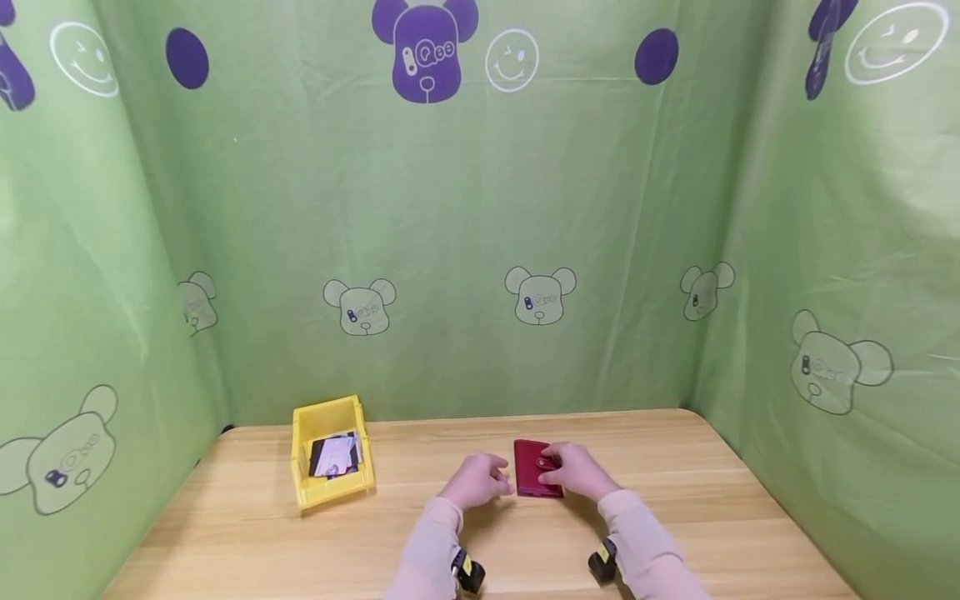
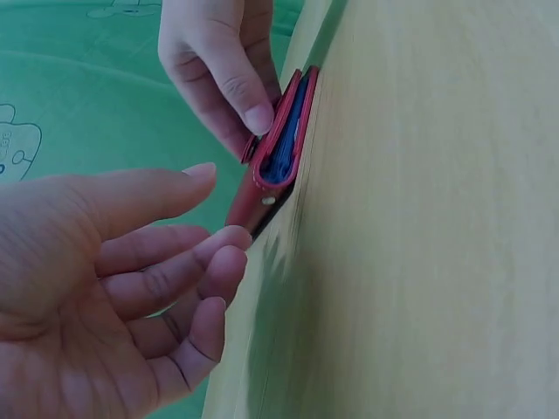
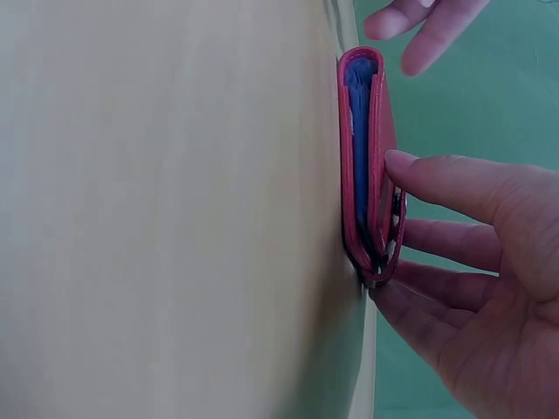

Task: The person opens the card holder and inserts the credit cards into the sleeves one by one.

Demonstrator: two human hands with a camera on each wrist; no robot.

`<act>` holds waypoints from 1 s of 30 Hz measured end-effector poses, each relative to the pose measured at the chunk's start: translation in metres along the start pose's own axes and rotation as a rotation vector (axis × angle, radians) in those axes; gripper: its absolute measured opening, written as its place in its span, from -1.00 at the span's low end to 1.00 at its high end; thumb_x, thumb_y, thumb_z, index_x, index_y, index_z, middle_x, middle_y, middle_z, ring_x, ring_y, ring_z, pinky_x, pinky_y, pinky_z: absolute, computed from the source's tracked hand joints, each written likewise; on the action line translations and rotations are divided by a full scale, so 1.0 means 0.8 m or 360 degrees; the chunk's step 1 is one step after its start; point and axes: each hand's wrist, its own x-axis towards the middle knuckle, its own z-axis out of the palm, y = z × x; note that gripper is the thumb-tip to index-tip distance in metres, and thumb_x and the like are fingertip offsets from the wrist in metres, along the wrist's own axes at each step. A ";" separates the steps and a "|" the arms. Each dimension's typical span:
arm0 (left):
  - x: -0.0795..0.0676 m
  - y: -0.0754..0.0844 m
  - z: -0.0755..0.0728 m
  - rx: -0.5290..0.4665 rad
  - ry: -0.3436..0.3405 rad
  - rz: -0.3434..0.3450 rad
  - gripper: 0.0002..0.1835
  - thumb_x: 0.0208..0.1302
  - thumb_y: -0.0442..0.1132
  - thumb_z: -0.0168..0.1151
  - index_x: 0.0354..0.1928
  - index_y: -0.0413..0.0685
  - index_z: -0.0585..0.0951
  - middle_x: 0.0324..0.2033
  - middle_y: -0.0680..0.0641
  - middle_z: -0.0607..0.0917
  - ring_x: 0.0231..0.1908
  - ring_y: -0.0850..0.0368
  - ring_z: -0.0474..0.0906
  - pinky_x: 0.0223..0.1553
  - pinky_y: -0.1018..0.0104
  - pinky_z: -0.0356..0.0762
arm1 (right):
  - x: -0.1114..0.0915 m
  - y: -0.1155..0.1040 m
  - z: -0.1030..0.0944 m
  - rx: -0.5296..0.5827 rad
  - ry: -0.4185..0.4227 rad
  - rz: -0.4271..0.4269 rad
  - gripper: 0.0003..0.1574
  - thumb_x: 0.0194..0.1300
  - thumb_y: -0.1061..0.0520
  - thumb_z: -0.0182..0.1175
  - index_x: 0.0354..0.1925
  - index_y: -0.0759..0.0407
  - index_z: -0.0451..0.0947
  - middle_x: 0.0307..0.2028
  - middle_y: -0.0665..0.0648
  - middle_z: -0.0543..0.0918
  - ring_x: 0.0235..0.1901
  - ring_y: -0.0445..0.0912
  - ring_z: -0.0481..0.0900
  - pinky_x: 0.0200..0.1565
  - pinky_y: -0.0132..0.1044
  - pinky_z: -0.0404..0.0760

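A red card wallet (image 1: pixel 534 477) with a snap strap lies closed on the wooden table. Dark blue inner sleeves (image 3: pixel 359 140) show along its end in the right wrist view. My right hand (image 1: pixel 579 472) grips the wallet at its strap side; the thumb lies on the top cover near the snap, and the fingers (image 3: pixel 428 305) bend round the edge. Just left of the wallet's spine is my left hand (image 1: pixel 477 481), its fingers loosely bent with nothing in them. In the left wrist view, its fingertips (image 2: pixel 229 240) are right by the spine.
To the left stands a yellow bin (image 1: pixel 300 446) with several cards (image 1: pixel 335 457) inside. Green printed curtains (image 1: pixel 465 358) enclose the table (image 1: pixel 420 442) at the back and both sides. Each wrist wears a small black camera (image 1: pixel 602 562).
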 end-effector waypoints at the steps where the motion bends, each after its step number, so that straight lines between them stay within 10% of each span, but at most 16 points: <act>1: -0.001 0.000 0.000 0.0019 -0.0001 0.0001 -0.49 0.06 -0.36 0.40 0.07 -0.46 0.55 -0.35 -0.20 0.73 -0.43 0.11 0.62 -0.32 0.32 0.64 | 0.000 -0.001 0.002 0.0005 0.0000 -0.0006 -0.44 -0.03 0.21 0.46 -0.02 0.39 0.61 -0.13 0.30 0.71 -0.09 0.13 0.64 0.10 0.11 0.57; 30: -0.043 -0.023 -0.011 0.0025 -0.0060 -0.0015 -0.46 -0.07 -0.42 0.44 0.03 -0.47 0.57 -0.46 -0.11 0.73 -0.49 0.22 0.55 -0.41 0.39 0.59 | -0.019 -0.054 0.033 0.0040 -0.0087 -0.0172 -0.46 -0.04 0.24 0.46 -0.06 0.45 0.59 -0.13 0.37 0.67 -0.10 0.19 0.62 0.06 0.15 0.59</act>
